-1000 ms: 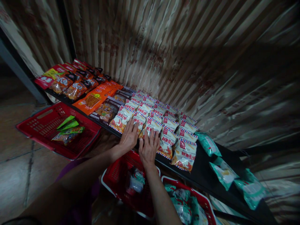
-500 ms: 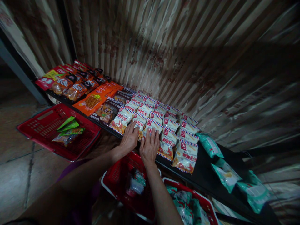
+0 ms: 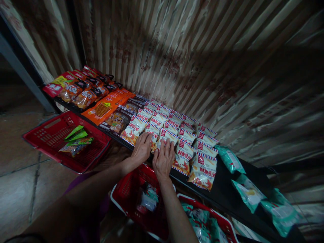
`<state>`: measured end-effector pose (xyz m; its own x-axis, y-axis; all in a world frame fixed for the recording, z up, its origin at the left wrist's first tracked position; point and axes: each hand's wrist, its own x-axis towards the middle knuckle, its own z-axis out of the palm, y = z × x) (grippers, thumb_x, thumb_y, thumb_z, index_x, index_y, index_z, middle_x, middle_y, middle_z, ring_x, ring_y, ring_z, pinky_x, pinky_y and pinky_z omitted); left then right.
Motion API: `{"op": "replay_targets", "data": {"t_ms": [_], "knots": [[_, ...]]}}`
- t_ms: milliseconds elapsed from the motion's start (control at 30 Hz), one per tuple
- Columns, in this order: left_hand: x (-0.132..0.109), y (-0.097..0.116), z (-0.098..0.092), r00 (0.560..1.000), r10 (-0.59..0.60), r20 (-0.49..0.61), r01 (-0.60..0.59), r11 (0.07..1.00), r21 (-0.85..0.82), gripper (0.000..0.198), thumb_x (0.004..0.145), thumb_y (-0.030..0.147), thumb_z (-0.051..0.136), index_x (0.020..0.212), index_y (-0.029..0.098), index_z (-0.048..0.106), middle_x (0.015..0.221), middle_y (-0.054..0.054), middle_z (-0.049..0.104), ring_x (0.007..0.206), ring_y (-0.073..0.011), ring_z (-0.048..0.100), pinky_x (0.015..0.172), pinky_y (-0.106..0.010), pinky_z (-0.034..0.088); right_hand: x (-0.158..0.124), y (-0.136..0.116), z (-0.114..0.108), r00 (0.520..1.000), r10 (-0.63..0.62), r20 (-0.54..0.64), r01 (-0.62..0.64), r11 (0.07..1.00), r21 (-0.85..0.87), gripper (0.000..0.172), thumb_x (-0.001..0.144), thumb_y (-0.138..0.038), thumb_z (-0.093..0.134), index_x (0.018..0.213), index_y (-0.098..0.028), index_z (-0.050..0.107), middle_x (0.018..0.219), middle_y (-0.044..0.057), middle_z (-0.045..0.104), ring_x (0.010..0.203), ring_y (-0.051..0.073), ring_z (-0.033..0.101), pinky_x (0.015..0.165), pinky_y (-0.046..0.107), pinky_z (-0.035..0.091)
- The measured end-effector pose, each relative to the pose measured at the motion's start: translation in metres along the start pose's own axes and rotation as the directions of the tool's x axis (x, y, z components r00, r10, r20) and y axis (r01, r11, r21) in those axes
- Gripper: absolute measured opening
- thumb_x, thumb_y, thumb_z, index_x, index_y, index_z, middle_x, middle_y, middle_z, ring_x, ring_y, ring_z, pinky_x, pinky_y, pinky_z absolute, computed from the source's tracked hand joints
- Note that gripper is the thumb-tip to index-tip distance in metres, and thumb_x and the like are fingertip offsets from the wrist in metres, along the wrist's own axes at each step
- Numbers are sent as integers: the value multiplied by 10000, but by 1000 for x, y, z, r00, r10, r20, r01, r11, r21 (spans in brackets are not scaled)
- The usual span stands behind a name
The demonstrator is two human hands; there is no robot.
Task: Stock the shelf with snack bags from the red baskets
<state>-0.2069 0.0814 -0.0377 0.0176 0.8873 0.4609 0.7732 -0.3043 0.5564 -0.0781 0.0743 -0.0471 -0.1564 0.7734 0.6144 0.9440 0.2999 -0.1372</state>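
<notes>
Both hands lie flat, palms down and fingers spread, side by side on the front row of white snack packets (image 3: 165, 135) with red labels — gripping nothing, only pressing on top. The left hand (image 3: 141, 151) covers the packet second from the left end of the row; the right hand (image 3: 164, 159) rests just beside it on the next packet, thumbs nearly touching. These packets lie in overlapping rows on a dark shelf (image 3: 222, 189) against a striped wall. Left of them are dark brown packets (image 3: 116, 120), orange packets (image 3: 105, 107) and red-brown ones (image 3: 76, 92). To the right, teal packets (image 3: 246, 192) lie apart from one another. Below the shelf stand red baskets — one (image 3: 50, 135) on the floor to the left holding green sachets, one (image 3: 129, 189) under the wrists.
</notes>
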Motion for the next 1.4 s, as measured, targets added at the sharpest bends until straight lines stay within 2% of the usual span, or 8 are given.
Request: {"op": "replay_targets", "data": {"t_ms": [100,200,367,533,700,867,1100,1400], "knots": [[-3,3,1,1000,22,8,-22,999,26,474,854,184,458,1325,141,423,1431,-178,335,1376,-305,238,1088,-503,296,0,1,0,1000,-16,-18,16,1000,15,505,922,-271,366,1412,-150,343,1498,143,301,1412,285,148,1073,509,272],[-4,4,0,999,29,33,-31,998,55,425,842,152,456,1266,144,482,1438,-181,330,1375,-310,245,1081,-513,301,1,2,1,999,-24,-25,24,1000,14,499,918,-268,373,1402,-145,360,1486,143,324,1411,281,152,1072,503,275],[-2,1,-1,998,53,27,-56,995,80,382,825,85,417,1178,146,549,1408,-158,393,1357,-273,300,1081,-481,329,0,2,2,1000,-21,-24,21,1000,-1,489,917,-268,368,1388,-139,385,1468,145,353,1406,289,169,1067,501,275],[-5,4,-4,993,108,-37,-103,988,119,384,829,134,448,1197,165,552,1455,-139,344,1406,-284,187,1108,-493,275,-2,2,4,999,-16,-31,16,1000,4,496,924,-285,347,1404,-161,357,1467,141,357,1404,296,177,1054,514,278],[-4,7,-17,987,36,-154,1,972,233,462,853,226,466,1312,185,459,1521,-132,231,1429,-312,21,1124,-558,164,-2,1,4,999,-15,-29,15,1000,6,498,926,-279,349,1409,-154,347,1469,147,351,1406,294,169,1058,520,273],[-3,-5,-14,974,-58,-217,121,950,287,544,845,283,487,1363,144,395,1525,-167,199,1424,-331,4,1120,-570,159,-1,0,3,999,-9,-32,8,1000,-14,482,924,-279,374,1382,-133,392,1450,155,382,1396,297,197,1061,512,279],[-2,-12,-4,976,-85,-203,143,945,295,496,877,282,432,1352,141,410,1506,-161,260,1424,-324,52,1112,-577,177,-1,0,2,999,-27,-35,27,1000,-8,483,922,-271,374,1385,-134,387,1448,153,380,1395,299,194,1053,517,287],[1,-19,-4,980,-60,-192,110,959,263,495,896,300,405,1361,129,392,1521,-183,194,1426,-309,23,1116,-565,181,-1,-4,1,1000,-3,-14,2,1000,-24,480,917,-259,390,1373,-112,402,1457,161,368,1393,296,196,1063,513,273]]}}
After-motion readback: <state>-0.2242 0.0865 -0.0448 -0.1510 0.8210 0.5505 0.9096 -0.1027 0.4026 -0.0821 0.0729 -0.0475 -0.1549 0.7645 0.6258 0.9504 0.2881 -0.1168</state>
